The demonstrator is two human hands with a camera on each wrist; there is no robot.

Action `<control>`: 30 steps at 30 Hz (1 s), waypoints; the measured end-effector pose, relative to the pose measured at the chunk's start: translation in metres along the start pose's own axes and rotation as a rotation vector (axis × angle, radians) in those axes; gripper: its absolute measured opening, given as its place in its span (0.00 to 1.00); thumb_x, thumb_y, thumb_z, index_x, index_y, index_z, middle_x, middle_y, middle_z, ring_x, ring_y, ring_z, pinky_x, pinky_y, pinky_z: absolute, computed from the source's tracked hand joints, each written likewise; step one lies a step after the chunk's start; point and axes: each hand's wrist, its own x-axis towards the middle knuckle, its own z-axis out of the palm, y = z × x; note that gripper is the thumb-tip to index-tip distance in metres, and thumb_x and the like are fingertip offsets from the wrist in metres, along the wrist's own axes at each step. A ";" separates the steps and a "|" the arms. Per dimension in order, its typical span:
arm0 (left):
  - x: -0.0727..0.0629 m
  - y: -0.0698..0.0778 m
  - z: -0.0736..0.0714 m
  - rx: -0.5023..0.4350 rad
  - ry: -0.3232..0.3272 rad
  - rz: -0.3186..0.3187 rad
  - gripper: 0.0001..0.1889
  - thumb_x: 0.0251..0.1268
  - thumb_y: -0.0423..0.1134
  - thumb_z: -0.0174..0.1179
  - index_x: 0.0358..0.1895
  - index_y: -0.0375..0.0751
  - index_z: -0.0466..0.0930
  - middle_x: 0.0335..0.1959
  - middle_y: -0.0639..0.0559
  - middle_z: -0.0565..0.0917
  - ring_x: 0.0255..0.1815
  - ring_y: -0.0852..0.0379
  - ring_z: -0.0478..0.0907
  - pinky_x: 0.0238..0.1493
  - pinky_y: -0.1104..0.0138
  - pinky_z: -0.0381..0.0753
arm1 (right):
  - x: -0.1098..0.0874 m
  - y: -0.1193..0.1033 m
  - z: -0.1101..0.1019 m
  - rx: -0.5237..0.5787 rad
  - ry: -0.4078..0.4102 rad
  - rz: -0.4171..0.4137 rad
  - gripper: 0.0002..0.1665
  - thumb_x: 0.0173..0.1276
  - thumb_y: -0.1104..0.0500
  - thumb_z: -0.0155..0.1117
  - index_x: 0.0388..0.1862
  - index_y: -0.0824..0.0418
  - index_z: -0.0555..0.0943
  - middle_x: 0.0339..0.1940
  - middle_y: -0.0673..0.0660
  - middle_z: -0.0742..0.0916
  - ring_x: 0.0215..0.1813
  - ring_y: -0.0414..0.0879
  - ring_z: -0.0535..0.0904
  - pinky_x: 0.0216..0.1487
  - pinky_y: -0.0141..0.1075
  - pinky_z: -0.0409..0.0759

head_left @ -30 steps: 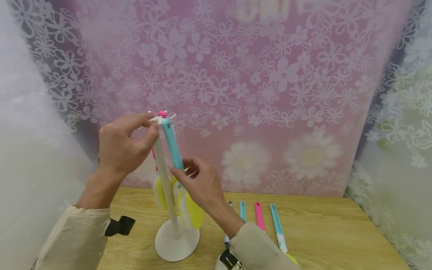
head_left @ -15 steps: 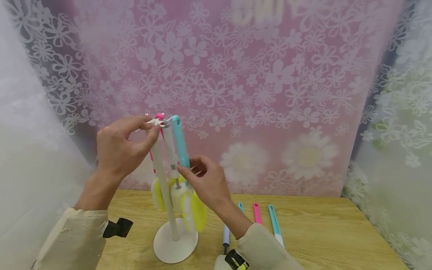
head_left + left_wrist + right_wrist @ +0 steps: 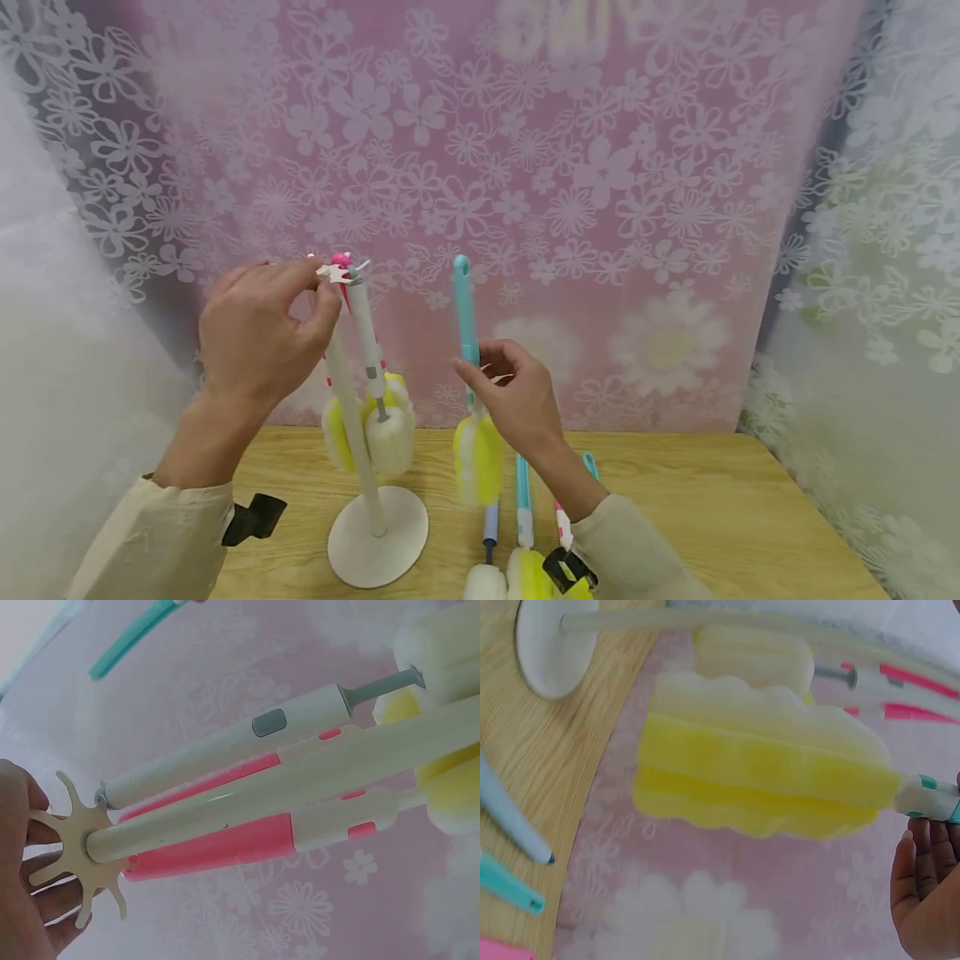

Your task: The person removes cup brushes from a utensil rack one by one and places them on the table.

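Presently, one teal plastic-handled bottle brush (image 3: 467,325) with yellow-and-white sponge head (image 3: 478,462), upright in mid-air, right of the white round-based stand (image 3: 354,433); handle (image 3: 465,296) pinched low by right hand (image 3: 522,398), probably light, stiff-shafted, soft-headed, best held there; left hand (image 3: 262,329) pinches the stand's white pronged crown (image 3: 336,274)

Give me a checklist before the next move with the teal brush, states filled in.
1. Right hand grips teal brush: ok.
2. Teal brush clear of stand: ok, visible gap.
3. Left hand holds hooks: ok.
4. Stand on table: ok.
5. White brush and pink brushes hanging on stand: ok.
6. Full head view of table brushes: not ok, right sleeve and forearm hide parts.
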 end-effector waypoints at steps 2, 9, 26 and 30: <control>-0.001 0.001 0.002 -0.007 -0.002 0.013 0.14 0.62 0.41 0.48 0.29 0.40 0.83 0.27 0.47 0.85 0.30 0.44 0.79 0.39 0.50 0.74 | -0.001 0.008 -0.012 -0.028 0.026 0.016 0.17 0.60 0.45 0.68 0.42 0.53 0.82 0.33 0.47 0.84 0.36 0.41 0.79 0.39 0.39 0.78; -0.001 0.001 0.005 0.025 0.040 0.015 0.14 0.61 0.41 0.46 0.30 0.40 0.82 0.24 0.46 0.83 0.20 0.44 0.74 0.21 0.53 0.68 | -0.007 0.035 -0.062 -0.133 0.075 0.120 0.21 0.60 0.44 0.68 0.45 0.56 0.82 0.36 0.51 0.85 0.38 0.44 0.80 0.40 0.40 0.77; -0.002 0.003 0.005 0.051 0.047 -0.007 0.15 0.61 0.41 0.46 0.33 0.39 0.83 0.21 0.44 0.82 0.18 0.44 0.70 0.20 0.54 0.66 | -0.051 0.090 -0.178 -0.420 0.165 0.310 0.27 0.63 0.40 0.62 0.49 0.60 0.80 0.40 0.56 0.85 0.37 0.36 0.78 0.35 0.32 0.77; -0.003 0.002 0.005 0.052 0.044 -0.007 0.16 0.61 0.41 0.46 0.34 0.37 0.83 0.24 0.43 0.84 0.18 0.44 0.72 0.20 0.54 0.67 | -0.061 0.099 -0.190 -0.445 0.116 0.381 0.29 0.63 0.39 0.62 0.49 0.62 0.80 0.40 0.58 0.85 0.37 0.41 0.80 0.33 0.34 0.78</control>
